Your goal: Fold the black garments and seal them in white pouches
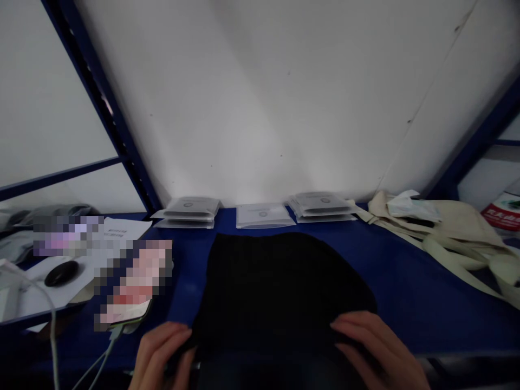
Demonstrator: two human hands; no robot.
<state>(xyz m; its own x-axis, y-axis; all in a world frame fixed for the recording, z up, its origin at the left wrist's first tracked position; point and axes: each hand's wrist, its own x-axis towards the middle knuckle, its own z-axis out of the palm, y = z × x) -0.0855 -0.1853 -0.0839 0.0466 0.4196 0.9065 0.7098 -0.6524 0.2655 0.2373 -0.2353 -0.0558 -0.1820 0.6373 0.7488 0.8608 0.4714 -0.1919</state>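
Observation:
A black cloth [280, 287], perhaps a garment, lies spread on the blue tabletop in front of me; its exact kind does not show in the dark fabric. At its lower left edge my left hand [164, 352] is closed, thumb and fingers pinching the fabric. My right hand [376, 346] is closed on the lower right edge, fingertips resting over the cloth. Just behind the cloth lies a flat frosted zip bag [266, 215] with a small round mark. The cloth's near edge fades into shadow.
Stacks of similar bags stand at the back left [190, 208] and back right [323, 206]. Left are a phone [140, 309] on a cable, papers [111, 233] and a black mouse-like object [62, 273]. Cream cloth straps [455, 233] lie right. A white wall [260, 108] rises behind.

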